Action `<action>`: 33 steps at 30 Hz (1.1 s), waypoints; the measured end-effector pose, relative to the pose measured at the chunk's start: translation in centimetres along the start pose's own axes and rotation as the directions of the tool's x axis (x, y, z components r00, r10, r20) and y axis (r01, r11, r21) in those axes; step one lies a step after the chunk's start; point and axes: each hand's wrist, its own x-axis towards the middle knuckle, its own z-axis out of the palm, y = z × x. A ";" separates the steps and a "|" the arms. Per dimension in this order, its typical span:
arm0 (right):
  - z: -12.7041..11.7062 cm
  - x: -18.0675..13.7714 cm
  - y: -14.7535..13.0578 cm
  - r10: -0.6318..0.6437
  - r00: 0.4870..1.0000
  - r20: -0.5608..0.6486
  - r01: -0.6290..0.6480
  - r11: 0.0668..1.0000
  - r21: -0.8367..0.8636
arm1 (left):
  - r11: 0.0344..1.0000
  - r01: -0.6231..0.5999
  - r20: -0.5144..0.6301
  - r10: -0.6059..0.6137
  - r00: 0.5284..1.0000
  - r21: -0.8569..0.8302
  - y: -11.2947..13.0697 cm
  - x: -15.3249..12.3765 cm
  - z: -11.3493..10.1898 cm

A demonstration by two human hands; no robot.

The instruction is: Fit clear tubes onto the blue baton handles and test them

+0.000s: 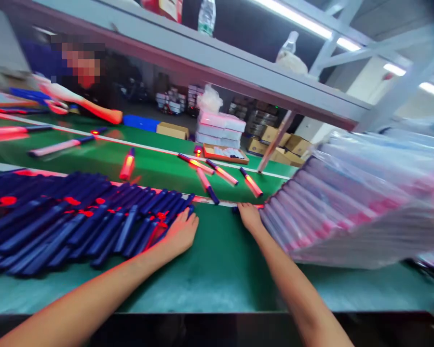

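My left hand point(183, 230) is at the right end of a pile of dark blue handles point(104, 221), fingers curled over the end one. Some handles in the pile show red lit spots. My right hand point(250, 217) is closed on a light stick point(235, 209); its dark end sticks out left of the fingers and a bit of red shows to the right. Most of that stick is hidden. Just right of this hand lies a large stack of pale tubes in clear plastic bags point(332, 207). Bare green work surface point(213, 255) lies between my hands.
On the green belt point(155, 166) beyond lie several glowing red light sticks point(251, 182). A co-worker's arm point(94, 108) reaches over its far side. An open carton point(226, 153) and white boxes point(220, 129) stand at the back. A shelf beam point(202, 53) crosses overhead.
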 end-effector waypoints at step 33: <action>-38.5 -7.8 19.4 0.590 0.772 -0.238 -0.636 0.711 -0.301 | 0.937 -0.253 -0.211 0.204 0.956 -0.240 6.2 13.6 -7.1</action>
